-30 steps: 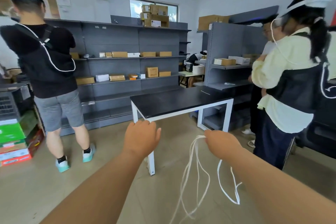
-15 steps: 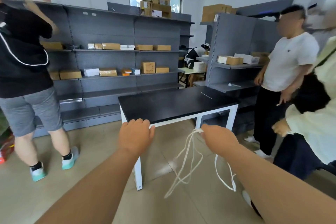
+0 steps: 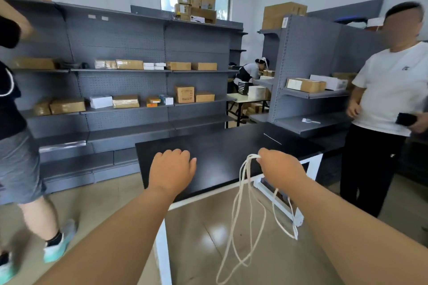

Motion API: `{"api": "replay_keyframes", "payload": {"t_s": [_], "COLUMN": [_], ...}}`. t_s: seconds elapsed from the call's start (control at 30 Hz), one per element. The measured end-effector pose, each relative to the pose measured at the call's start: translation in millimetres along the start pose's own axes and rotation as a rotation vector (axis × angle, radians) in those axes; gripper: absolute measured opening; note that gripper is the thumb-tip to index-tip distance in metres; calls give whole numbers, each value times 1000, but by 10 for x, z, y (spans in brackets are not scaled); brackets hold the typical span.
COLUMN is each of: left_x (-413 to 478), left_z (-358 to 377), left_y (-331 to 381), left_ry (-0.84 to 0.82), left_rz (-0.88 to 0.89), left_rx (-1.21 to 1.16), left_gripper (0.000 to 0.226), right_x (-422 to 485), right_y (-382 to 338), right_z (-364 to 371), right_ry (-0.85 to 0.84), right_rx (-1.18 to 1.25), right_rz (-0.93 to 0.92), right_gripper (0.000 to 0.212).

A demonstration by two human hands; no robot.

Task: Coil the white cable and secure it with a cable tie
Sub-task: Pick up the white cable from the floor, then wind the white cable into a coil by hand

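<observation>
The right hand (image 3: 281, 169) is closed around the top of the long thin white cable (image 3: 240, 215), with the strands bunched at its fingers. From there the cable hangs in a few big, floppy loops, down past the near edge of the flat black table with white metal legs (image 3: 231, 146) and low toward the shiny tan floor (image 3: 104, 210). The left hand (image 3: 172, 169) floats over the near side of the table with its fingers loosely bent, and nothing shows in it. A thin pale strip (image 3: 272, 139) lies farther back on the table top. It may be the cable tie, but it is too small to tell. The loops are not the same size and they cross near the bottom, so they could twist into a knot. They swing close to the table leg and could catch on it. If the fingers loosen, the whole bunch could slide out and drop. A person in a white shirt (image 3: 391, 90) stands near the right side and could bump it.
</observation>
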State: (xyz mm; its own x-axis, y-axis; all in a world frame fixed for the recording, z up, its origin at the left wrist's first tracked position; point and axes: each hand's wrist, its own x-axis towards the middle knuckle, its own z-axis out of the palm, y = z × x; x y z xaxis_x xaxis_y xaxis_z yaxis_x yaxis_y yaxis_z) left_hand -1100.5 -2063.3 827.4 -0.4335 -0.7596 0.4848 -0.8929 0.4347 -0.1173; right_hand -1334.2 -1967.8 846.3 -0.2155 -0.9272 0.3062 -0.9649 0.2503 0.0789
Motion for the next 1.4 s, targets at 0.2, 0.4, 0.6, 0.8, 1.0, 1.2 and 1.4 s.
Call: {"api": "replay_keyframes", "payload": {"t_s": [0.2, 0.4, 0.6, 0.8, 1.0, 1.2, 1.4], "left_x": [1091, 1835, 2414, 3199, 4036, 4438, 4658], "left_z": [315, 570, 976, 1644, 2337, 2954, 3335], "left_y": [-303, -608, -957, -1200, -1117, -866, -533], "left_ry": [73, 120, 131, 115, 92, 42, -50], "left_rz": [-5, -56, -162, -310, -424, -444, -406], "left_rx": [-28, 15, 35, 125, 108, 126, 85], "left_gripper": [37, 38, 39, 37, 28, 35, 30], "right_x": [1282, 2454, 3465, 4585, 5508, 5977, 6090], "right_y": [16, -256, -497, -491, -320, 11, 613], "right_z": [-124, -131, 195, 857, 1670, 2393, 2985], "right_ry": [112, 179, 238, 259, 169, 102, 13], "right_rx": [61, 95, 213, 279, 305, 277, 248], "right_rz": [-2, -56, -149, -314, -522, -556, -519], "right_gripper": [21, 9, 19, 23, 24, 14, 13]}}
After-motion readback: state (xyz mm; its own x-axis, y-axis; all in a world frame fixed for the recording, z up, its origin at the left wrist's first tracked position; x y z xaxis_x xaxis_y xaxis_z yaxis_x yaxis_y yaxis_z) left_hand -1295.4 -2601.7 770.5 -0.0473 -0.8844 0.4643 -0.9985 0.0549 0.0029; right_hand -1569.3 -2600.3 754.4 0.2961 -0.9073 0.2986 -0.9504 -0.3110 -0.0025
